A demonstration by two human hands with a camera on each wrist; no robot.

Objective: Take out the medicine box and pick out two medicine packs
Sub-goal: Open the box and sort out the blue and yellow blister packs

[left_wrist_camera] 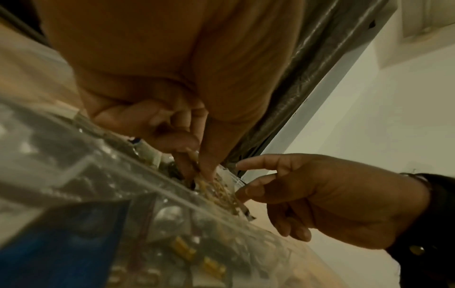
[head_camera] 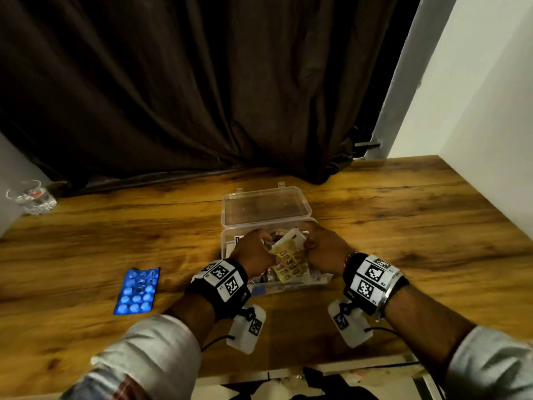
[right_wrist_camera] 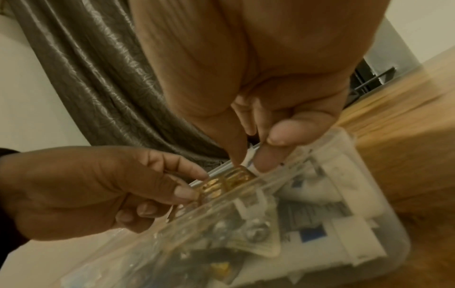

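Nearest us, our left hand [head_camera: 253, 249] and right hand [head_camera: 323, 246] reach into the clear medicine box [head_camera: 230, 235] on the table [head_camera: 403, 226]. Both pinch a yellow medicine pack [head_camera: 290, 259] standing among the contents. We note a blue blister pack [head_camera: 137, 290] lying left of the box. Box lid [head_camera: 265, 204] hinged open behind; beyond it, dark curtain [head_camera: 173, 82].

Wooden table [head_camera: 403, 226]: open clear medicine box [head_camera: 304, 204], blue blister pack [head_camera: 137, 291]; glass [head_camera: 30, 197] possibly on left edge.
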